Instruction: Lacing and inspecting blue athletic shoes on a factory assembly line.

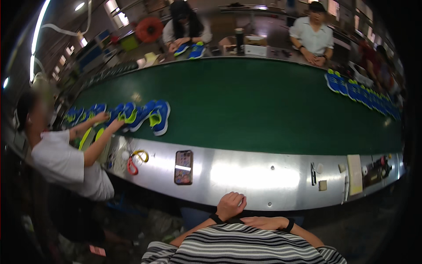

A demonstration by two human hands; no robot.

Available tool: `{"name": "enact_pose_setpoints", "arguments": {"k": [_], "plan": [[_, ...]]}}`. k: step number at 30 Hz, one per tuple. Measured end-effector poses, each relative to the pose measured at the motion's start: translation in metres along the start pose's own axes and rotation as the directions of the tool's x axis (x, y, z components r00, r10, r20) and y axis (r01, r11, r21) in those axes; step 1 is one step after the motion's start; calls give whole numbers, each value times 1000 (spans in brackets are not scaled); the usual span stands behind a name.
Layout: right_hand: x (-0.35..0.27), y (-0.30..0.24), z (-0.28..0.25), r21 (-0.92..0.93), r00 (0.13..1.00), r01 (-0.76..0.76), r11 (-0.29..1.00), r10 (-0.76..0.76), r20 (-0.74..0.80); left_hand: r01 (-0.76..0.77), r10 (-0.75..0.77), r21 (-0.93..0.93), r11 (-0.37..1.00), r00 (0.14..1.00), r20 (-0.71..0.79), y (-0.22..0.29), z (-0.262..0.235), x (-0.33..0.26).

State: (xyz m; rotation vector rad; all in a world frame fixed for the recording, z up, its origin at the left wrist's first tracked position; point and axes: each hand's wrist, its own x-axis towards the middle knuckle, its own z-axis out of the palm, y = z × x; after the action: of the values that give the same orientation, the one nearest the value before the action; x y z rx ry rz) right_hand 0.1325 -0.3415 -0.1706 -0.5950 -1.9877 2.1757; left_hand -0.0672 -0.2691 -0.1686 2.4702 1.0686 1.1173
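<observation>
Left hand (230,205) rests at the near metal rim of the table (246,176), fingers curled into a loose fist, grip closed on nothing visible. Right hand (263,222) lies flat against the striped shirt (246,246), tucked under the left wrist; grip slack, holding nothing. Nearest thing: a phone (183,167) lying face up on the metal rim, left of the left hand and apart from it. Green belt (263,105) beyond. Blue-and-lime shoes (154,116) in a row at far left, handled by a co-worker's hand (115,125). No containers near the hands.
</observation>
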Motion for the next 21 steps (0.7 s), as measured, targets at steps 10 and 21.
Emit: {"name": "enact_pose_setpoints", "arguments": {"k": [10,21], "plan": [[7,-76,-20,-338,964,6,941,-95,-248,514,-388,-306,801,835,389,-19,-40,17],[1,-30,-29,-538,429,-620,570,-328,-842,678,-560,579,453,722,-407,-348,-185,167]]}}
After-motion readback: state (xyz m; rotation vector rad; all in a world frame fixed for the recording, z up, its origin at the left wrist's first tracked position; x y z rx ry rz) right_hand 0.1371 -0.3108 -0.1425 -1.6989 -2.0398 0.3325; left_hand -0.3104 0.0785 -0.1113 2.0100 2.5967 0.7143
